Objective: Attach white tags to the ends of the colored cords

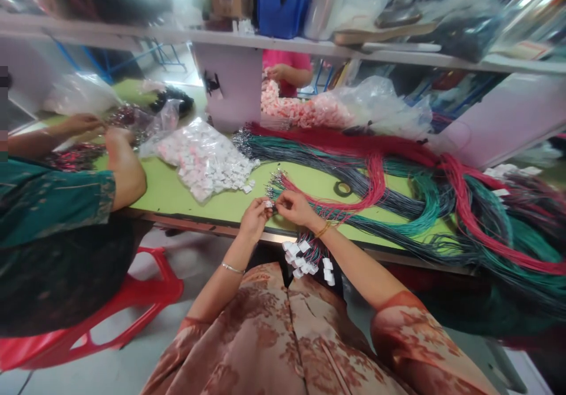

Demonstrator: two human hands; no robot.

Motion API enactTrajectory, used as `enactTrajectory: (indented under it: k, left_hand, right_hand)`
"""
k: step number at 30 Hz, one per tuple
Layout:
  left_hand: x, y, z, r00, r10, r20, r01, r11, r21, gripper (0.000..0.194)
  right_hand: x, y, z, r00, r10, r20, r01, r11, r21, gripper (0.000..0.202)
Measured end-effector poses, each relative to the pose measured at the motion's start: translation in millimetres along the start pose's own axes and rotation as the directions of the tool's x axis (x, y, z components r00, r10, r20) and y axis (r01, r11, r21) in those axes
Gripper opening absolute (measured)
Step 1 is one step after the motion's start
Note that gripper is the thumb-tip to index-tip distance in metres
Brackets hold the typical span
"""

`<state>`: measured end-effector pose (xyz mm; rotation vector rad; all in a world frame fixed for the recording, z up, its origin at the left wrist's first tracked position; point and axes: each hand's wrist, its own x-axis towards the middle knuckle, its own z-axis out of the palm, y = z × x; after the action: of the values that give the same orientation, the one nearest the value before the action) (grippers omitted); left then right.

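My left hand [253,221] is closed on a small white connector housing [268,204] near the table's front edge. Close beside it, my right hand [295,209] pinches at what looks like a thin wire end, too small to make out clearly. Just beyond my fingers lie the metal-tipped ends of red and green wires [276,184]. Below my right wrist, a cluster of white connectors [300,256] on wires hangs over the table edge. To the left, a clear plastic bag [198,141] spills loose white connectors onto the green table.
Long bundles of red wires [375,183], green wires [424,212] and grey wires [354,177] stretch rightward. A roll of black tape [342,188] lies among them. A co-worker's arm [126,168] rests at left by a red stool [154,289]. A loaded shelf [177,36] spans above.
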<state>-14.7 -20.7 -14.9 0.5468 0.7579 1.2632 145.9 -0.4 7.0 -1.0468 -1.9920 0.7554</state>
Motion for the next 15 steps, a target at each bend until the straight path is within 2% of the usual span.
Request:
enactTrajectory:
  k: [8,15]
  left_hand:
    - [4.9,-2.6,-3.9,1.0,0.008,-0.024,-0.007,1.0,0.005,0.014]
    - [5.0,-4.0,-2.7,0.999,0.038,-0.035,-0.036,0.998,0.049,0.018]
  right_hand:
    - [4.1,-7.2,-2.6,0.995,-0.094,0.021,0.096,0.987,-0.129,0.006]
    - [6.5,-6.9,-6.5,0.994,-0.084,0.069,0.093,0.984,-0.155,0.004]
